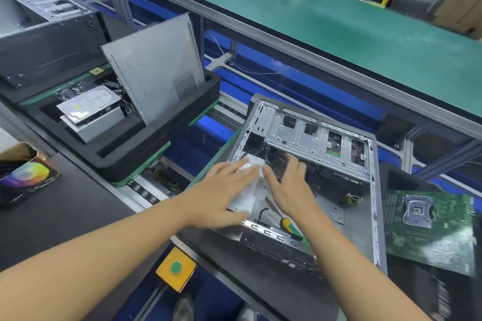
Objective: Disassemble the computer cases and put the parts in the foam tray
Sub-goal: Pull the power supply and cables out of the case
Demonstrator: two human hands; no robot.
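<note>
The job stood partway done. Left of the open computer case [375, 190], the black foam tray [130, 161] already held a hard drive [88, 103] lying on a silver metal box [99, 126], with a grey side panel [154, 73] leaning upright in a slot. A green motherboard [430, 224] lay just right of the case, out of it but not yet in the tray.

Inside the case, the left hand [221, 190] lay flat with straight fingers on a silver box-shaped unit [251, 191], probably the power supply. The right hand [289, 185] reached beside it toward the black cables [276, 161]; its fingertips were blurred, so whether they gripped anything could not be told. A yellow-and-green-handled screwdriver [287, 224] rested in the case near its front edge. By my reading, that unit, the cables and the drive cage [300, 135] remained to come out.
</note>
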